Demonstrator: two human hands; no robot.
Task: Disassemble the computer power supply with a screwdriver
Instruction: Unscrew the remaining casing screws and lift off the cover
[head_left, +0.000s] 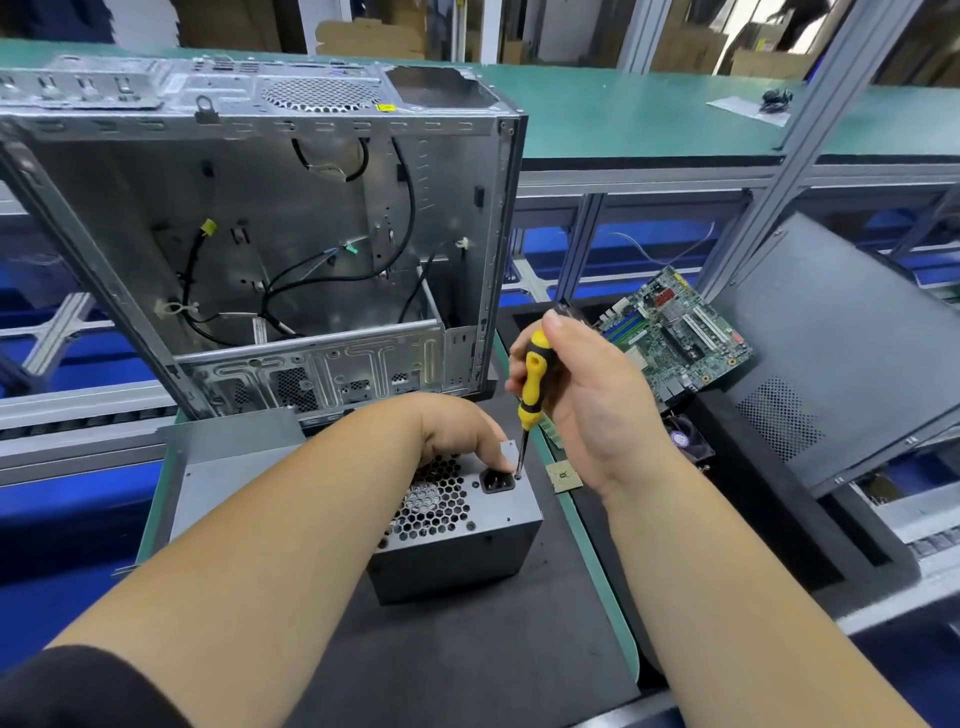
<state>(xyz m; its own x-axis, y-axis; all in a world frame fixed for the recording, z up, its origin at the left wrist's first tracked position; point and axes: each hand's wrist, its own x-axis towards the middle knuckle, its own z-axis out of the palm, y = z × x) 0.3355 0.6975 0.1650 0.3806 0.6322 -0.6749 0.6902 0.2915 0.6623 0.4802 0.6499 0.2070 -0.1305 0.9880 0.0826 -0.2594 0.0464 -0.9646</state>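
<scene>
A grey metal power supply (483, 540) stands on the black mat, its honeycomb fan grille and black power socket facing up. My left hand (457, 431) rests on the top far edge of the unit, fingers curled over it beside the socket. My right hand (582, 395) grips a yellow-and-black screwdriver (534, 382) held almost upright. Its tip sits on a screw at the right of the socket, near the unit's far right corner.
An emptied computer case (291, 234) with loose cables stands open just behind the power supply. A green motherboard (675, 332), a small fan (683, 439) and a dark side panel (852, 353) lie to the right. A CPU chip (564, 477) sits by the mat's edge.
</scene>
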